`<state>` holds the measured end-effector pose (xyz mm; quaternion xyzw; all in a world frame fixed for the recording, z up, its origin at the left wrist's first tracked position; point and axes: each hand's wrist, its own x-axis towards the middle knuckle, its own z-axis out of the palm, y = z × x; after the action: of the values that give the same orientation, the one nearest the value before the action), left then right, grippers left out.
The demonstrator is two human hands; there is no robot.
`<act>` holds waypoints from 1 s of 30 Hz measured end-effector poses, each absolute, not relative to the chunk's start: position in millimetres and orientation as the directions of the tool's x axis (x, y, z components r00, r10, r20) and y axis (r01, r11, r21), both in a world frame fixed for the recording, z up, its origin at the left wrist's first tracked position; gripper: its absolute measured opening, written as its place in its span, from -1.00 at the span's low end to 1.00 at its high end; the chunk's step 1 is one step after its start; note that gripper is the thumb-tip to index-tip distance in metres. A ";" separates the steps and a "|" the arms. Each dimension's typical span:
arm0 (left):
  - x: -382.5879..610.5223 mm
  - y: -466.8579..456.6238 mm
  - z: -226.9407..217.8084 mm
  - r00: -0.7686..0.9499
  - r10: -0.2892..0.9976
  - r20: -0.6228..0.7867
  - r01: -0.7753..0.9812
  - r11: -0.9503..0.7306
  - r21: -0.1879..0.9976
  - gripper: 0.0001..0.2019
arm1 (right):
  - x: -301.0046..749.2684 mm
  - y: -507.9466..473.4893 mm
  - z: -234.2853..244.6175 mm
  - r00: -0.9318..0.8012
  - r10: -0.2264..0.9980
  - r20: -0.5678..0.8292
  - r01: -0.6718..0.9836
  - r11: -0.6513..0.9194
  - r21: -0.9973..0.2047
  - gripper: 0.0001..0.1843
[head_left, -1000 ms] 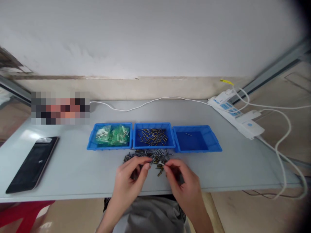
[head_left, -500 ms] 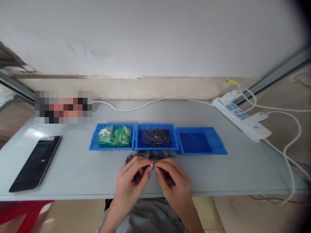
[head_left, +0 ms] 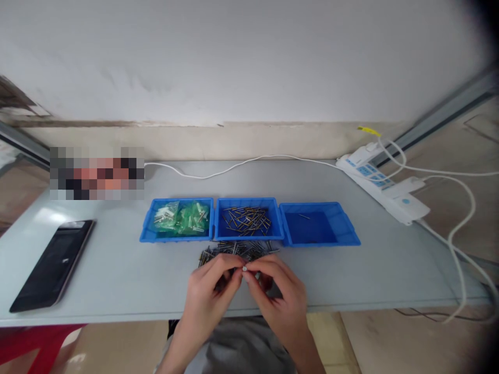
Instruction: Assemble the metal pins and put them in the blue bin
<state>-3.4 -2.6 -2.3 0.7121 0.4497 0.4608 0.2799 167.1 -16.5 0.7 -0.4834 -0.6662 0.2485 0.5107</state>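
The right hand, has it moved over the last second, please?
Yes. The right hand has shifted left, meeting the left hand at a pin in front of the middle blue bin.

Soft, even light, bright on the wall. The grey table carries a pale glare patch beside the phone. The left hand and right hand cast faint shadows; the pin between them is blurred. Straight edges bow; the right corners go black.

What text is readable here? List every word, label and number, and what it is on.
None can be read.
Power strip: blue printed labels, too small and blurred to read.
Yellow tag on a cable beside it: no legible text.
Phone: screen dark, no text.
Blue bins: no labels visible.
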 end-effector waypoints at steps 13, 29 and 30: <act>-0.2 -4.3 2.0 0.040 0.927 0.372 0.399 -0.357 0.845 -0.82 | 219.2 10.4 38.9 0.409 0.693 0.594 0.751 0.114 -0.651 -0.86; -1.6 -3.7 5.5 0.040 0.946 0.320 0.386 -0.311 0.869 -0.86 | 228.6 -15.0 -24.0 -0.012 0.924 0.383 0.856 0.208 -0.474 -0.69; -1.6 -3.6 5.1 0.042 0.947 0.320 0.390 -0.310 0.867 -0.86 | 227.9 -14.9 -23.0 -0.012 0.921 0.390 0.850 0.214 -0.480 -0.70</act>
<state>-1.6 -3.6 5.1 0.6586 0.5075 0.4706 0.2954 227.9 -14.9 -23.0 -0.6244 -0.7092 0.0546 0.3227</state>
